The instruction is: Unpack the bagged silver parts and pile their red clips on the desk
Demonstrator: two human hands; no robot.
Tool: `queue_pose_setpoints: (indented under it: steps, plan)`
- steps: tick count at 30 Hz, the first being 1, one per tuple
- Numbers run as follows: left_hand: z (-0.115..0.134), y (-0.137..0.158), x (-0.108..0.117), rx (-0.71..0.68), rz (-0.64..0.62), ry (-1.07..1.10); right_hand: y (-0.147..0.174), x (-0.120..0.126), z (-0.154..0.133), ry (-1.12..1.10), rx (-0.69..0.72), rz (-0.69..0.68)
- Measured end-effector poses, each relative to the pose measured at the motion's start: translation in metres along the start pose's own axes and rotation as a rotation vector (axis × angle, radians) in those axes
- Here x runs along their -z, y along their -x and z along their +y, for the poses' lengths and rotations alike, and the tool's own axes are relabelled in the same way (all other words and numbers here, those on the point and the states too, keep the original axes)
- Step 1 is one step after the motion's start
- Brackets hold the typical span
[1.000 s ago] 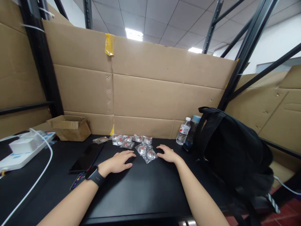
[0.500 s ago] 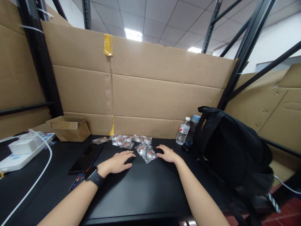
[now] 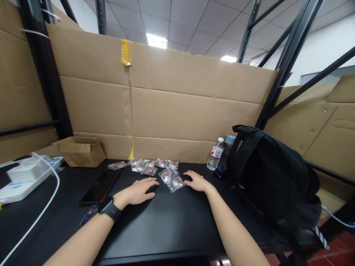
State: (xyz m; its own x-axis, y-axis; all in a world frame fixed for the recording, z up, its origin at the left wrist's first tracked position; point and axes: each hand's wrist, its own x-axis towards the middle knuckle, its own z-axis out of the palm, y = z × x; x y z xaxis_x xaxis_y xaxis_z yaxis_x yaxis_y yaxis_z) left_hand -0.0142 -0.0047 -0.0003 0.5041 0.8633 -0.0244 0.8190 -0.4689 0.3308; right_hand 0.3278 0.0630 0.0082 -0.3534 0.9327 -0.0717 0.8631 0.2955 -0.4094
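Observation:
My left hand rests on the black table with its fingers apart and holds nothing. My right hand lies open on the other side, its fingertips close beside a small clear plastic packet. That packet has a round silvery item and a red mark in it; whether my fingers touch it I cannot tell. Another such packet overlaps it, between my two hands. Several more of these packets lie in a loose row farther back, and one flat packet is at their left end.
At left are a black phone, a cardboard box and a white power strip with a cable. On the right stand a water bottle, a blue-capped bottle and a black backpack. A cardboard wall closes the back.
The view has shifted very slightly. Both hands and the packets keep their places on the table.

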Motion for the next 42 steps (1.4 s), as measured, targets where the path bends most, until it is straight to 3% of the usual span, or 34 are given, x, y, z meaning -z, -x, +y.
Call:
queue_pose_setpoints:
  steps: [42]
  plan:
    - [0.0012, 0.0, 0.0002, 0.0, -0.007, -0.009, 0.0005, 0.0, -0.0003, 0.009, 0.017, -0.007]
